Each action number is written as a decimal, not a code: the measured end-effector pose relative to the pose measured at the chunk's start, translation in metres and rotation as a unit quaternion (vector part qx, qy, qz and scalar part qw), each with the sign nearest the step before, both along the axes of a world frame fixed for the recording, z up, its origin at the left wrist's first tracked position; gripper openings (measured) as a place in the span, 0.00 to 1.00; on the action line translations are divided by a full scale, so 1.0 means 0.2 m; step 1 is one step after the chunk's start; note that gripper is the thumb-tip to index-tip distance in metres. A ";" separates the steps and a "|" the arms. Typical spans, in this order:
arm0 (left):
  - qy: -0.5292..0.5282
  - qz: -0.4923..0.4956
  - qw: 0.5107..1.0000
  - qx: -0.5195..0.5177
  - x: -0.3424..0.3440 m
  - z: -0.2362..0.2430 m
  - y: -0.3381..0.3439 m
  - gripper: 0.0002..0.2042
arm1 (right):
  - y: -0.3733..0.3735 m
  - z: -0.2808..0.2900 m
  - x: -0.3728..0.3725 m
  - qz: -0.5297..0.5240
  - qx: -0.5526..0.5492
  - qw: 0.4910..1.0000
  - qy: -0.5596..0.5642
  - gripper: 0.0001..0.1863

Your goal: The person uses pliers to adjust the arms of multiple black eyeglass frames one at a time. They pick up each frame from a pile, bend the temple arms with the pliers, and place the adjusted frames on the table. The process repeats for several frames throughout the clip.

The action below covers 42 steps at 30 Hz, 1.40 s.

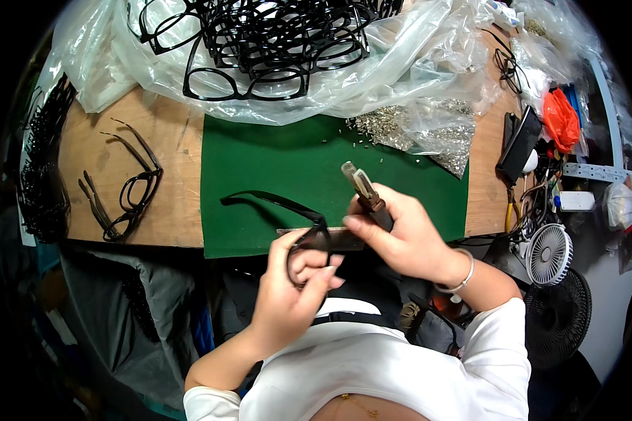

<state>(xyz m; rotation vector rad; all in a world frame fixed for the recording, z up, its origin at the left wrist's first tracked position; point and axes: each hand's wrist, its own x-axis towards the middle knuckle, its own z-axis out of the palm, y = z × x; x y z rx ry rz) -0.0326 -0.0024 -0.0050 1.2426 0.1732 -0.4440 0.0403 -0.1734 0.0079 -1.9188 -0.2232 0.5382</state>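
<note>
My left hand [293,284] is closed around a black glasses frame [277,201] near the front edge of the green mat [260,158]. One temple of that frame reaches up and to the left over the mat. In my right hand [404,228] is a pair of pliers [369,194], its pale jaws pointing up and away from me. The pliers and the frame are apart. My left fingers partly hide the front of the frame. A narrow metal strip [347,239] lies at the mat's front edge, between my hands.
A clear plastic bag [372,84] at the back holds a heap of black frames [260,42]. Small metal pieces [386,126] spill from another bag. More glasses [137,193] lie at the left. Right: a black phone-like object [519,144], an orange-red bag [562,121] and a small fan [548,254].
</note>
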 end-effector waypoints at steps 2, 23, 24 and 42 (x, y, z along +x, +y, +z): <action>-0.026 0.018 1.000 0.004 -0.01 -0.01 -0.05 0.24 | 0.08 -0.02 -0.05 -0.068 0.120 0.988 0.068 0.08; 0.076 -0.046 0.987 -0.134 0.02 0.14 0.14 0.22 | 0.04 0.06 -0.01 0.035 0.187 0.950 0.247 0.10; 0.081 -0.061 0.987 -0.128 0.03 0.16 0.16 0.22 | -0.01 0.07 0.00 0.092 0.133 0.963 0.215 0.10; 0.127 -0.068 0.982 -0.119 0.01 0.16 0.13 0.18 | -0.01 0.15 0.06 0.304 -0.106 0.942 0.097 0.15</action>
